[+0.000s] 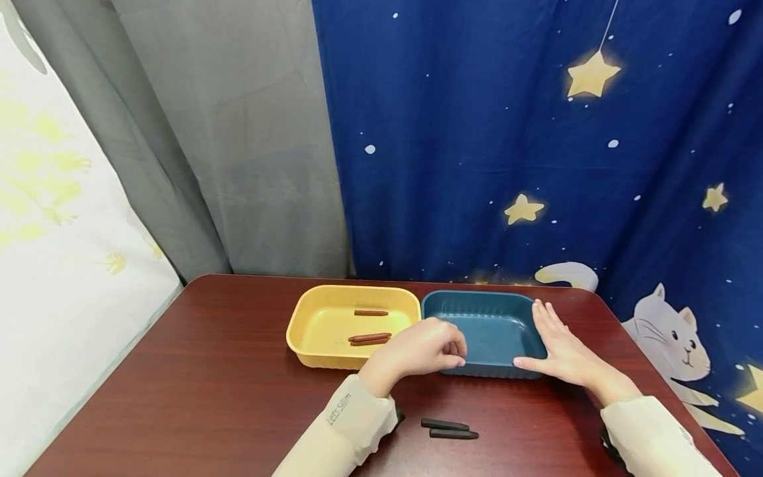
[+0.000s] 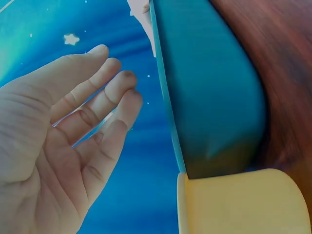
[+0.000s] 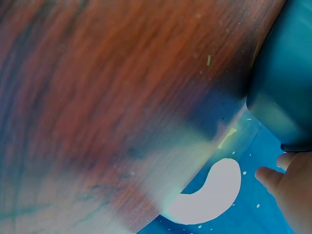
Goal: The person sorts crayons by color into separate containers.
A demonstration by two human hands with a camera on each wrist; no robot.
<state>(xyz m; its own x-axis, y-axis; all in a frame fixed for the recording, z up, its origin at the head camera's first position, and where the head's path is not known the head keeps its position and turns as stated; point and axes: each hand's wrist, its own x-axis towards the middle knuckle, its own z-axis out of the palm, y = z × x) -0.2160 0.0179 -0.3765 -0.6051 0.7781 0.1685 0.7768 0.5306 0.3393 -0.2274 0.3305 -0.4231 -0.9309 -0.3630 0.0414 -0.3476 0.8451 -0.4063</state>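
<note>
In the head view my left hand [image 1: 417, 350] hovers near the front left corner of a dark blue plastic bin [image 1: 495, 371]. The left wrist view shows that hand's fingers [image 2: 92, 112] loosely bent, with nothing between them. At the bin's right end is my right hand [image 1: 563, 352], thumb and straight fingers spread along its rim. Left of it stands a yellow bin [image 1: 298, 331], holding three reddish-brown crayons [image 1: 371, 313]. Two black crayons [image 1: 453, 434] lie side by side on the table, in front of the blue bin.
Both bins stand on a dark red wood-grain table [image 1: 208, 371], near its back edge. Behind it hang a grey curtain [image 1: 250, 165] and a blue curtain [image 1: 447, 132] with stars and a white cat. A pale patterned cloth [image 1: 71, 265] hangs on the left.
</note>
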